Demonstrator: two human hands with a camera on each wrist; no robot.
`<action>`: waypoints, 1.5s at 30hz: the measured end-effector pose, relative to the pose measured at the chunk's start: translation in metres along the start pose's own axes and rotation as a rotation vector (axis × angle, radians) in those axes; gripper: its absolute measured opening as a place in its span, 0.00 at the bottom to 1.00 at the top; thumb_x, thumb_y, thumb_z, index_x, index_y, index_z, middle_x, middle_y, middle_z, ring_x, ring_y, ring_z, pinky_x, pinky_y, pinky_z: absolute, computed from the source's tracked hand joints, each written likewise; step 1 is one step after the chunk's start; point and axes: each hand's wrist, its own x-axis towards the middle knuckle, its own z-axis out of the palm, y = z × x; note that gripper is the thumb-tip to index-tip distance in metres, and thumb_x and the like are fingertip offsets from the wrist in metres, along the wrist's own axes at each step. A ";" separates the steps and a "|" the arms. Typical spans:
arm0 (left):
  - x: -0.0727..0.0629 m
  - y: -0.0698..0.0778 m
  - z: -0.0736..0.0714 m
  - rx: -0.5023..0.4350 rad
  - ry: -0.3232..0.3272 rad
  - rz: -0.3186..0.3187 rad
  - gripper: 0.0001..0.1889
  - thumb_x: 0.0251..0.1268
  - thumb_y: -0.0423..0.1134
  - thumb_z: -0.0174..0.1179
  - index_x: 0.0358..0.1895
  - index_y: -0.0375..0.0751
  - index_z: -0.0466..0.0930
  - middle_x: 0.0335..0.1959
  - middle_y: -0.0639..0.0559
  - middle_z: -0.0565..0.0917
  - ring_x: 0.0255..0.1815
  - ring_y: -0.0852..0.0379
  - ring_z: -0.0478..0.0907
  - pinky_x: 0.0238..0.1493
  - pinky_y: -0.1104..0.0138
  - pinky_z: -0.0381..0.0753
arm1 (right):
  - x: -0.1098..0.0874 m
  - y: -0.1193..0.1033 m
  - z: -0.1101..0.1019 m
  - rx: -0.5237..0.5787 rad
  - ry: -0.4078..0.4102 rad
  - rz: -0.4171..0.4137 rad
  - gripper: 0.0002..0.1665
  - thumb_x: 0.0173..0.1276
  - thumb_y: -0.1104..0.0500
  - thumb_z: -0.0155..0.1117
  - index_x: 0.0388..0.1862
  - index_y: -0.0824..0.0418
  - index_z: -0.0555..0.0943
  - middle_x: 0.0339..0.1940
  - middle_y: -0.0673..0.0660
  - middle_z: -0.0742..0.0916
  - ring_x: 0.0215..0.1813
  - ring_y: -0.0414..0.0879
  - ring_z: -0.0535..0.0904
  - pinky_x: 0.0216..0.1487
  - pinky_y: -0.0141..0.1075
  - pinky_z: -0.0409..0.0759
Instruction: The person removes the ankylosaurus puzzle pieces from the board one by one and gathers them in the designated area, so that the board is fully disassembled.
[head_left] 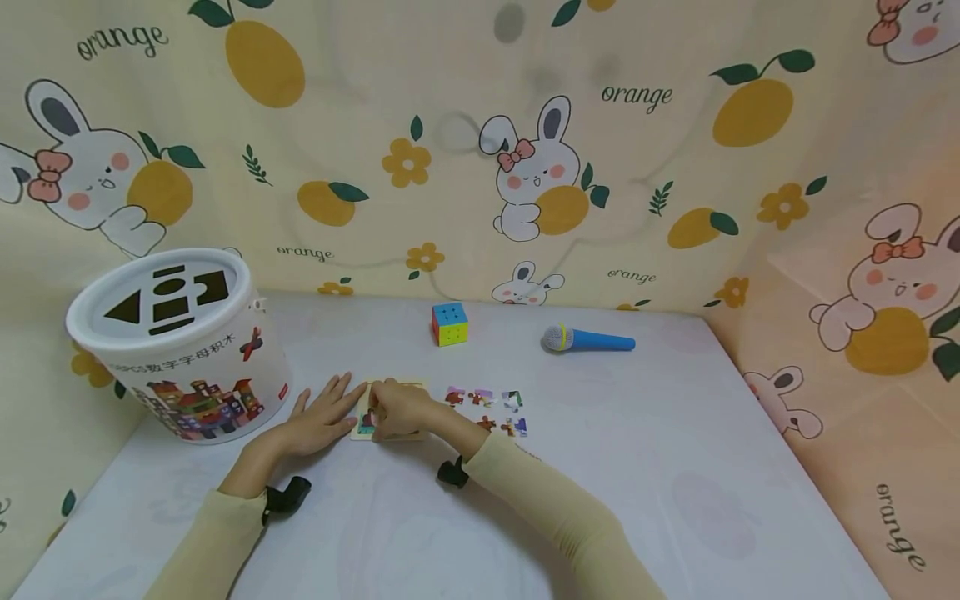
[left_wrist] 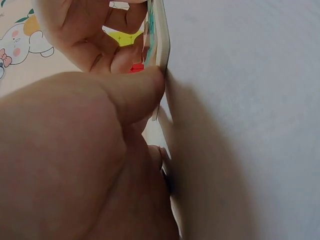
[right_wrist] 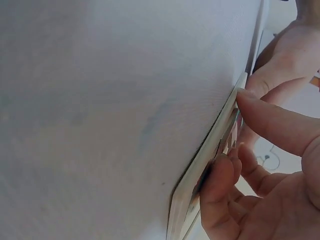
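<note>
A small jigsaw board lies flat on the table, partly hidden under my right hand. My left hand rests at its left side with fingers spread, and in the left wrist view the thumb touches the board's edge. The right fingers curl down onto the board. Seen from the right wrist, their tips hold a dark puzzle piece low against the board, while the thumb sits on the board's rim. Several loose puzzle pieces lie right of the board.
Left of my left hand stands a big white bucket with a shape-slot lid. Toward the back are a coloured puzzle cube and a blue toy microphone. A patterned cloth hangs behind the table.
</note>
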 end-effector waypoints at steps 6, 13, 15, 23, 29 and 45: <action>-0.001 0.004 -0.002 0.005 -0.010 -0.029 0.33 0.79 0.48 0.47 0.79 0.39 0.51 0.80 0.30 0.40 0.79 0.30 0.31 0.67 0.31 0.21 | 0.000 -0.002 0.000 -0.002 -0.004 -0.017 0.26 0.59 0.54 0.78 0.52 0.57 0.77 0.37 0.46 0.79 0.37 0.38 0.75 0.36 0.31 0.72; -0.002 0.003 -0.001 0.000 -0.009 -0.023 0.33 0.79 0.49 0.47 0.79 0.39 0.51 0.80 0.30 0.39 0.79 0.30 0.30 0.67 0.32 0.21 | -0.002 0.000 0.002 0.022 0.020 -0.035 0.18 0.65 0.55 0.73 0.46 0.55 0.73 0.34 0.47 0.78 0.34 0.38 0.73 0.33 0.29 0.70; -0.002 0.002 -0.001 0.005 -0.006 -0.017 0.33 0.79 0.49 0.47 0.79 0.39 0.51 0.79 0.30 0.40 0.79 0.30 0.31 0.67 0.32 0.21 | -0.002 0.001 0.003 0.017 0.023 -0.043 0.13 0.69 0.56 0.69 0.43 0.56 0.74 0.34 0.47 0.77 0.34 0.38 0.72 0.33 0.28 0.69; -0.003 0.004 -0.003 0.008 0.003 -0.010 0.33 0.79 0.48 0.48 0.79 0.37 0.51 0.79 0.29 0.40 0.79 0.30 0.31 0.67 0.31 0.22 | 0.000 0.002 0.001 0.006 0.015 -0.080 0.06 0.75 0.57 0.61 0.38 0.58 0.79 0.30 0.48 0.77 0.31 0.38 0.71 0.30 0.28 0.67; -0.002 0.004 -0.004 0.012 -0.001 -0.013 0.33 0.79 0.47 0.47 0.79 0.38 0.51 0.79 0.30 0.40 0.79 0.30 0.31 0.67 0.32 0.22 | -0.001 0.005 -0.004 0.094 -0.004 -0.098 0.06 0.75 0.60 0.61 0.37 0.60 0.79 0.27 0.48 0.76 0.30 0.39 0.70 0.32 0.28 0.66; -0.001 0.003 0.000 0.011 0.000 -0.006 0.33 0.79 0.47 0.47 0.79 0.37 0.52 0.79 0.29 0.41 0.79 0.29 0.31 0.67 0.32 0.22 | -0.025 0.017 -0.009 0.352 -0.024 -0.139 0.04 0.75 0.63 0.59 0.39 0.63 0.78 0.34 0.50 0.79 0.34 0.38 0.72 0.34 0.28 0.70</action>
